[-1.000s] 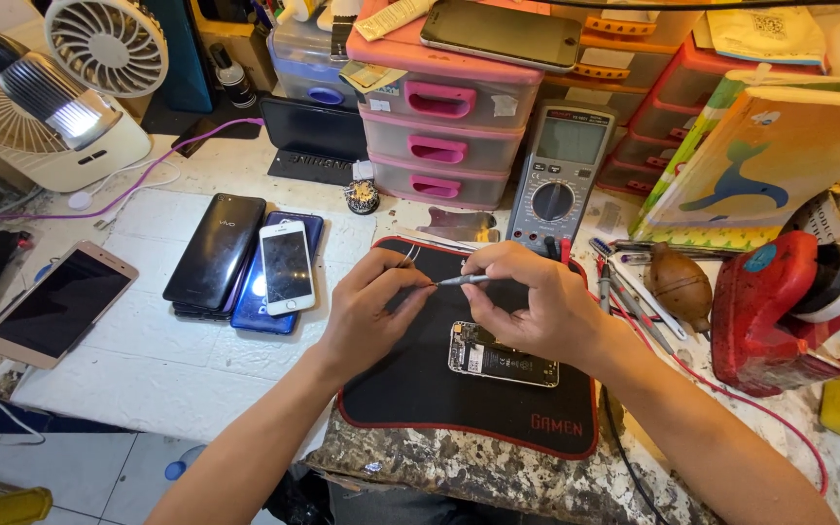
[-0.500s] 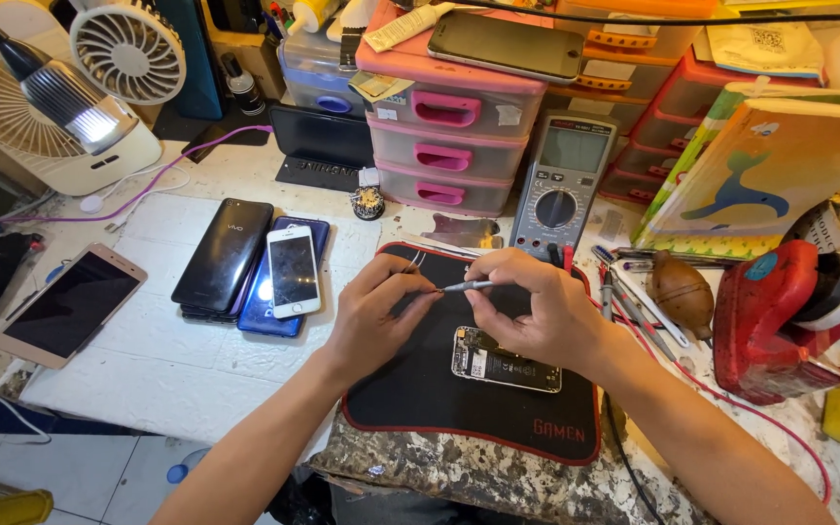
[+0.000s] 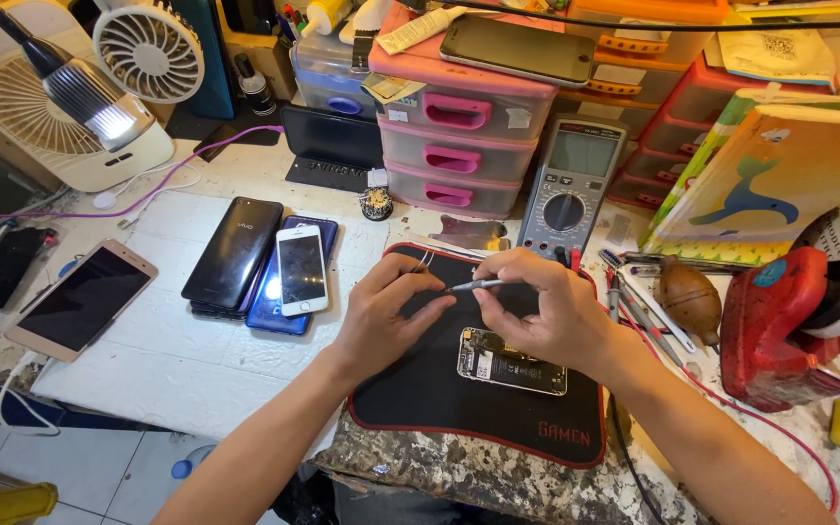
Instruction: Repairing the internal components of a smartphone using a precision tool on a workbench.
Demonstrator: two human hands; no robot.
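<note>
My right hand (image 3: 546, 311) holds a thin grey screwdriver (image 3: 472, 286) level above a black mat (image 3: 439, 399) with a red rim. My left hand (image 3: 386, 316) meets the tool's tip with pinched fingers. Whether it holds a small part there is too small to tell. Just below both hands an opened phone (image 3: 511, 361) lies on the mat, its inner boards showing.
Left of the mat lie a small white phone (image 3: 301, 269) on a blue one, a black phone (image 3: 233, 251) and a pink-edged phone (image 3: 82, 298). Behind stand a multimeter (image 3: 573, 185), pink drawers (image 3: 459, 126), a lamp (image 3: 85, 92) and fans. A red tool (image 3: 789, 321) and a brown blower (image 3: 689, 297) sit at the right.
Both hands stay over the mat with the screwdriver between them. The view has shifted slightly; the hands have barely moved.
</note>
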